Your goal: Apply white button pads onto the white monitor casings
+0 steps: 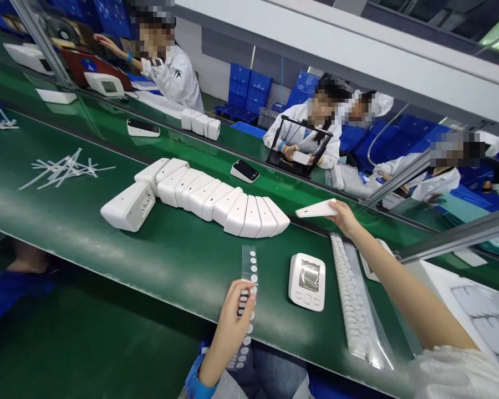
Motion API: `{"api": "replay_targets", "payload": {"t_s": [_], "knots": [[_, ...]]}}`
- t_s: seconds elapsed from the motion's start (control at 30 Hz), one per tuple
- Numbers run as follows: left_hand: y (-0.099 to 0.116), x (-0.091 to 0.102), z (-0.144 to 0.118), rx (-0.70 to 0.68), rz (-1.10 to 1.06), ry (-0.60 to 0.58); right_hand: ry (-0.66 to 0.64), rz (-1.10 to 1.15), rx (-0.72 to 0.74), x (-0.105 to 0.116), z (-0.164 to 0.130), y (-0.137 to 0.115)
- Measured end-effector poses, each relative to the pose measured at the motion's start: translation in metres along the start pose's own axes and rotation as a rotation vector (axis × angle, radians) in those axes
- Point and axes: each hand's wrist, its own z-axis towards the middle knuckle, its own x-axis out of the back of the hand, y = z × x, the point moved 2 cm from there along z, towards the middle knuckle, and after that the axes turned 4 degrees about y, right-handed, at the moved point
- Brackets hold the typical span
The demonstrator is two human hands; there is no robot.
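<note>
At the near edge of a green table [170, 266], a worker's left hand [235, 307] pinches a clear strip [249, 263] of white dots, thumb and fingers closed on it. The strip looks thin, light and limp, likely best gripped along its margin, clear of the dots. Just beyond, a white monitor [307, 281] lies screen-up near a long bag [353, 302]. Farther over, the right hand [343, 215] holds up a white case [316, 209], fingers closed on one end; it should prove light, stiff and slippery, safest gripped by its sides. To its left stretches a row of white shells [208, 195]. Beyond, a black-faced device [245, 171] sits on a green belt [283, 191], and a co-worker [334, 147] handles a white part [301, 158] behind a black frame [306, 126].
</note>
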Motion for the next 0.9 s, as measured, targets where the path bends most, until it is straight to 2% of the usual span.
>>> {"api": "replay_targets", "payload": {"t_s": [0.13,0.37,0.47,0.57,0.67,0.9], "knots": [[0.0,0.0,0.002,-0.004,-0.006,-0.018,-0.211,0.021,-0.052,-0.023,0.001,0.001],[-0.008,0.001,0.007,0.022,-0.047,-0.042,-0.571,-0.021,-0.141,-0.1,0.027,-0.011],[-0.011,-0.001,0.009,0.057,-0.064,-0.048,-0.675,-0.025,-0.168,-0.129,0.032,-0.015],[-0.011,-0.005,0.01,0.084,-0.09,-0.004,-0.692,-0.003,-0.185,-0.15,0.029,-0.011],[-0.01,-0.009,0.011,0.094,-0.112,0.058,-0.651,0.037,-0.2,-0.16,0.023,-0.004],[-0.012,-0.012,0.016,0.132,-0.151,0.096,-0.572,0.108,-0.234,-0.154,-0.003,0.003]]}}
